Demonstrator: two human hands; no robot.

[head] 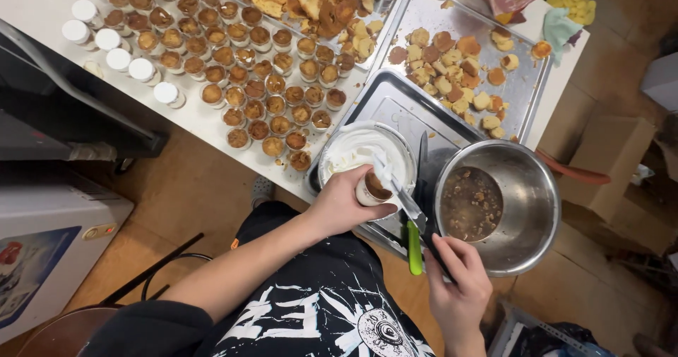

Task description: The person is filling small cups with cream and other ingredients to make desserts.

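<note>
My left hand (pixel 344 201) is wrapped around a small clear cup (pixel 372 189) with brown filling, held over the edge of a bowl of white cream (pixel 364 149). My right hand (pixel 455 279) holds a knife with a green handle (pixel 414 247); its cream-smeared blade reaches up to the cup's mouth. Just to the right stands a steel mixing bowl (pixel 526 209) with a dark brown crumbly mix at its bottom.
Several filled small cups (pixel 247 67) stand in rows on the white table, with white-lidded cups (pixel 116 46) at the left. Two metal trays (pixel 522 96) hold cake pieces. A black knife (pixel 422 152) lies on the near tray. A black appliance is at the left.
</note>
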